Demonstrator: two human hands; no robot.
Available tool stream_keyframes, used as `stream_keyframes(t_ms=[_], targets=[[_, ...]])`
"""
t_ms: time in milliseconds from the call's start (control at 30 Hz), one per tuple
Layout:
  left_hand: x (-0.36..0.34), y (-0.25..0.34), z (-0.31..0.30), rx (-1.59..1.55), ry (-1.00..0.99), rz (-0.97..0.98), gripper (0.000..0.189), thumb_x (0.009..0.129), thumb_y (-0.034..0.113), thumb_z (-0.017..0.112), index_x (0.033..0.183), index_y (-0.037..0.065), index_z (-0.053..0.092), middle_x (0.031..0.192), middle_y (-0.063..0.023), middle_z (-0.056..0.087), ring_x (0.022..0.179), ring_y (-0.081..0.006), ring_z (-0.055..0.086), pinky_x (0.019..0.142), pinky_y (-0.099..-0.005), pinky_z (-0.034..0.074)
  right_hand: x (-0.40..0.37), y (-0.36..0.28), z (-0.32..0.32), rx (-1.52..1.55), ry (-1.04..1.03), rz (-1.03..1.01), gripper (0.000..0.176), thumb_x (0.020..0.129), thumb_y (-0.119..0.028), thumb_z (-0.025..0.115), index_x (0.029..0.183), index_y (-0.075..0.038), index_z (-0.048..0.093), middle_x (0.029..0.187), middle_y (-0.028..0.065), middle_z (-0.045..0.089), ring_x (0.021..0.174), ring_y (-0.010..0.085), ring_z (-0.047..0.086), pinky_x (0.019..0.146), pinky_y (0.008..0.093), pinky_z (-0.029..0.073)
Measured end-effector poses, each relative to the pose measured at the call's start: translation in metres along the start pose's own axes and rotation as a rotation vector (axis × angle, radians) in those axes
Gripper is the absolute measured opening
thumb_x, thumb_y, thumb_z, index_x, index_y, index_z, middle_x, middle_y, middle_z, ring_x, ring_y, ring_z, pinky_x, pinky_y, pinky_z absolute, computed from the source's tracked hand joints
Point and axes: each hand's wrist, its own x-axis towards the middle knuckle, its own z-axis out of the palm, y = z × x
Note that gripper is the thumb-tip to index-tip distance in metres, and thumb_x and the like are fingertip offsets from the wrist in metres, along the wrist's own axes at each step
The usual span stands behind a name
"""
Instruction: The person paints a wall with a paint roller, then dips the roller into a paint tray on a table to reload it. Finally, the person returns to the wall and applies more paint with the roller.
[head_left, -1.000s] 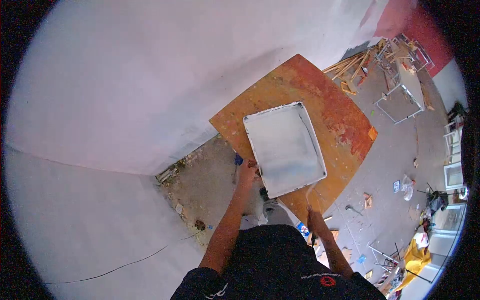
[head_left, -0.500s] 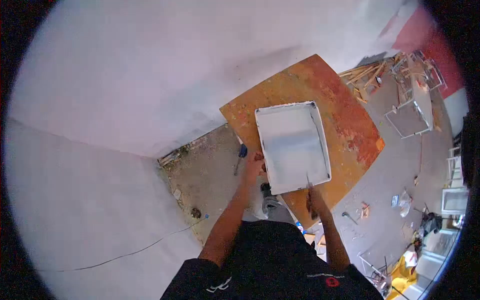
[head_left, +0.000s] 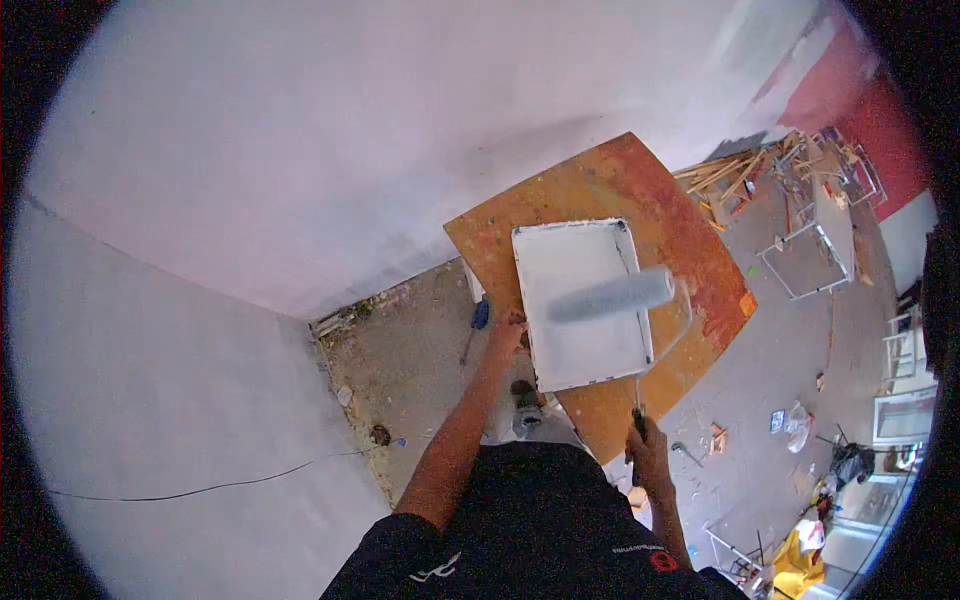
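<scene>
My right hand [head_left: 650, 460] is closed round the dark handle of a paint roller [head_left: 610, 297]. The roller's pale, wet-looking sleeve lies across the right half of a white paint tray [head_left: 583, 355], its end reaching past the right rim and apparently lifted above the tray. White paint coats the tray's inside. At the tray's left edge my left hand [head_left: 515, 332] grips the side, its fingers partly hidden. The tray rests on a worn, orange-brown board [head_left: 600, 185] stained with red.
A whitish wall [head_left: 300, 130] rises ahead and to the left. On the floor below lies a blue-handled tool [head_left: 478, 318]. Wood strips [head_left: 725, 175], a metal frame [head_left: 808, 262], a plastic bag [head_left: 798, 425] and yellow cloth [head_left: 797, 570] are scattered to the right.
The roller has come up from the tray and swung to the right, its sleeve now clearly visible. My right hand has moved back towards my body; my left stays at the tray's edge.
</scene>
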Motion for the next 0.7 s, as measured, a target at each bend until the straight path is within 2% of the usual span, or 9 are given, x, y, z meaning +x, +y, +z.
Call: stream_keyframes(t_ms=[67,167,267,300,400,533,567,667,700], targets=[[-0.001,0.000,-0.001,0.013,-0.022,-0.059,0.016,0.077,0.006,0.055,0.091,0.009,0.048,0.083,-0.0045,0.052,0.073,-0.0194,0.055,0.052,-0.0398,0.055,-0.004,-0.044,0.013,0.263,-0.017,0.035,0.015,0.083,-0.014,0.053,0.094,-0.005,0.048,0.056,0.0056,0.052,0.040,0.0131,0.049,0.035,0.0260,0.037],[0.008,-0.007,-0.005,0.078,-0.024,-0.111,0.017,0.076,0.006,0.057,0.090,0.009,0.049,0.084,-0.0045,0.053,0.073,-0.0193,0.055,0.050,-0.0370,0.053,0.000,-0.059,0.005,-0.030,-0.154,0.054,0.033,0.081,-0.011,0.055,0.111,-0.007,0.043,0.060,0.0120,0.057,0.049,0.0225,0.057,0.042,0.0322,0.043],[0.023,-0.025,-0.012,0.055,-0.036,-0.042,0.016,0.074,0.004,0.058,0.087,0.008,0.049,0.080,-0.0042,0.054,0.070,-0.0171,0.055,0.048,-0.0315,0.048,-0.001,-0.035,0.018,-0.727,-0.018,-0.223,0.044,0.079,-0.014,0.058,0.119,-0.008,0.040,0.066,0.0188,0.058,0.060,0.0340,0.059,0.051,0.0405,0.046],[0.032,-0.035,-0.015,0.059,-0.040,0.001,0.016,0.074,0.002,0.058,0.086,0.008,0.050,0.079,-0.0041,0.054,0.069,-0.0161,0.054,0.049,-0.0302,0.047,-0.005,-0.026,0.023,-0.806,-0.017,-0.081,0.047,0.081,-0.019,0.057,0.122,-0.010,0.039,0.074,0.0230,0.058,0.068,0.0408,0.057,0.059,0.0468,0.045],[0.050,-0.055,-0.025,0.249,-0.081,0.073,0.026,0.077,0.008,0.055,0.102,0.009,0.045,0.081,-0.0076,0.055,0.068,-0.0197,0.056,0.052,-0.0359,0.050,-0.024,-0.014,0.031,-0.842,-0.019,-0.001,0.043,0.084,-0.021,0.052,0.123,-0.014,0.038,0.077,0.0218,0.060,0.070,0.0401,0.058,0.060,0.0483,0.045],[0.032,-0.027,-0.016,0.222,-0.128,-0.068,0.038,0.079,0.011,0.054,0.115,0.011,0.040,0.088,-0.0102,0.054,0.070,-0.0234,0.058,0.056,-0.0409,0.053,-0.017,0.023,0.043,-0.915,-0.097,0.142,0.031,0.088,-0.026,0.043,0.104,0.000,0.045,0.078,0.0257,0.059,0.073,0.0432,0.057,0.064,0.0518,0.044],[0.028,-0.021,-0.013,0.242,-0.116,-0.049,0.038,0.079,0.011,0.053,0.115,0.011,0.040,0.090,-0.0103,0.054,0.071,-0.0233,0.058,0.055,-0.0414,0.053,-0.007,0.019,0.051,-0.737,-0.021,0.221,0.030,0.089,-0.027,0.040,0.092,0.003,0.046,0.078,0.0273,0.058,0.074,0.0445,0.056,0.064,0.0530,0.042],[0.027,-0.029,-0.011,0.260,-0.097,-0.021,0.038,0.079,0.010,0.053,0.115,0.011,0.039,0.095,-0.0103,0.053,0.075,-0.0231,0.058,0.056,-0.0425,0.054,0.027,-0.010,0.065,-0.678,0.033,0.193,0.030,0.089,-0.025,0.039,0.091,0.003,0.048,0.076,0.0257,0.058,0.075,0.0440,0.056,0.063,0.0521,0.043],[0.035,-0.037,-0.013,0.245,-0.103,-0.022,0.038,0.079,0.010,0.053,0.115,0.011,0.039,0.097,-0.0103,0.052,0.076,-0.0231,0.058,0.056,-0.0427,0.054,0.049,0.009,0.066,-0.845,-0.009,-0.046,0.028,0.088,-0.023,0.040,0.089,0.003,0.050,0.075,0.0250,0.058,0.074,0.0423,0.056,0.062,0.0507,0.043]])
